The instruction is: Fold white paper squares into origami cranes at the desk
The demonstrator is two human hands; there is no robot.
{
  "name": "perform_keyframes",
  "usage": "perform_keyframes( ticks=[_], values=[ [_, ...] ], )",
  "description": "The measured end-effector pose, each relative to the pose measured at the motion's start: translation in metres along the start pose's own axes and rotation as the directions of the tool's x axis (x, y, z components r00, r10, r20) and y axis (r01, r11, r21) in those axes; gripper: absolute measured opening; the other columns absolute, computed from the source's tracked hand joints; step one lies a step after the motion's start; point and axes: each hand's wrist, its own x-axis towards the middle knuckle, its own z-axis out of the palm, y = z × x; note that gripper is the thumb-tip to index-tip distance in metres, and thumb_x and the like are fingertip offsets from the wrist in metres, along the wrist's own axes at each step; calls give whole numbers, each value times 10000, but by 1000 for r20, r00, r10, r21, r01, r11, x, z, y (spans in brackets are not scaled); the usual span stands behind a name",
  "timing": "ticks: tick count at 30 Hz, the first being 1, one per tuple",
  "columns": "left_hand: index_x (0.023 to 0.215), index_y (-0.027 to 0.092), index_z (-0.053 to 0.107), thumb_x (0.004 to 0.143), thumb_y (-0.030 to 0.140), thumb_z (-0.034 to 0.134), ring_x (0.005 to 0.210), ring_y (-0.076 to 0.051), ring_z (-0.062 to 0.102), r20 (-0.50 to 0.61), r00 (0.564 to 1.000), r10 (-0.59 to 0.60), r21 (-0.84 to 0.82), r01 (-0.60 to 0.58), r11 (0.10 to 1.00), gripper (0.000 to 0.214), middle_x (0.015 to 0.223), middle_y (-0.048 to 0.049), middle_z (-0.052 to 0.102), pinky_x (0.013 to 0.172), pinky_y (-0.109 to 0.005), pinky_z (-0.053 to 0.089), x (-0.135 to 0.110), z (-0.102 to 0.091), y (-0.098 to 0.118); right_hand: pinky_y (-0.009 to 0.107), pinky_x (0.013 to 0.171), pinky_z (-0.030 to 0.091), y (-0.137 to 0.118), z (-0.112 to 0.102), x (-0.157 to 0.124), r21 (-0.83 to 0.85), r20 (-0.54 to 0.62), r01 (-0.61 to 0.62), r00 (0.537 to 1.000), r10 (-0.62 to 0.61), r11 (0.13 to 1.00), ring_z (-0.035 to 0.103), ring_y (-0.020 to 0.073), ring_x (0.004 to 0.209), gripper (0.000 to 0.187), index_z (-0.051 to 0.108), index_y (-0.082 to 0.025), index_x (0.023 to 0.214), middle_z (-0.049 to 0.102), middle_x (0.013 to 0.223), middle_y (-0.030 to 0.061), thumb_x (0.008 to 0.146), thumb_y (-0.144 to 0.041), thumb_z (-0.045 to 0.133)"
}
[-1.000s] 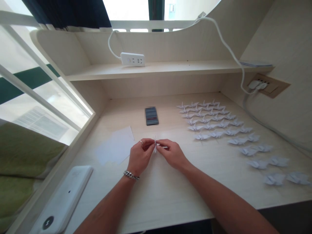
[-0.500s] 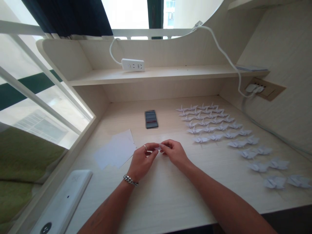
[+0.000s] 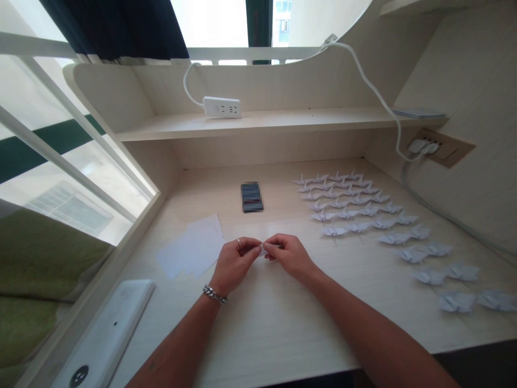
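My left hand (image 3: 234,261) and my right hand (image 3: 287,255) meet over the middle of the desk, both pinched on one small folded piece of white paper (image 3: 264,249). Most of the paper is hidden by my fingertips. A ring shows on my left hand and a chain bracelet on its wrist. A loose stack of white paper sheets (image 3: 191,250) lies just left of my left hand. Several finished white paper cranes (image 3: 365,210) stand in rows to the right.
A dark blurred card-like object (image 3: 251,197) lies behind my hands. A white flat device (image 3: 105,337) rests on the left ledge. On the shelf sits a white power strip (image 3: 222,106); its cable (image 3: 377,81) runs to a wall socket (image 3: 434,144) at right.
My hands have lowered slightly toward the desk and turned the small paper from upright to flatter between the fingertips. Nothing else has moved.
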Motion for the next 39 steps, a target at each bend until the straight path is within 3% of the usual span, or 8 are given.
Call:
perform_keyframes(
  ticks=[6,11,21,31,39],
  values=[
    [902,135,716,746,347,699,829,-219,693,44,999,-29,-54,32,998,264,905,-95,749,777,-325,546,0,-1,5,294,653,537,-1,-1,0,23,-1,-11,1000,11,1000,645,151,657,286,689,-129,806,679,705,41,739,-408,693],
    [870,147,723,716,329,722,813,-212,696,18,1000,-21,-42,22,999,239,875,-80,753,764,-313,549,-1,-1,9,295,647,538,-3,-1,-1,41,8,-16,1000,16,999,639,147,644,277,689,-128,805,673,687,35,743,-398,687],
    [839,152,726,726,334,707,687,-175,678,31,999,-26,-25,27,999,214,768,-60,741,640,-272,545,0,-1,4,323,732,531,-5,-4,-3,-118,-25,101,994,-105,988,665,190,775,155,711,-156,828,722,811,59,734,-277,691],
    [722,155,717,681,186,681,574,-131,606,21,999,-50,-107,52,993,62,588,-4,673,578,-238,485,-1,-2,12,297,601,559,-8,-1,-4,173,28,-5,1000,1,985,636,139,593,173,709,-150,720,677,643,3,618,-275,768],
    [711,168,722,702,206,666,591,-140,619,11,1000,10,-53,-9,999,68,615,-8,688,586,-242,497,-3,-2,13,301,634,568,-12,-4,-5,202,67,-45,997,32,978,640,138,633,226,711,-153,734,679,680,6,622,-337,778]
  ],
)
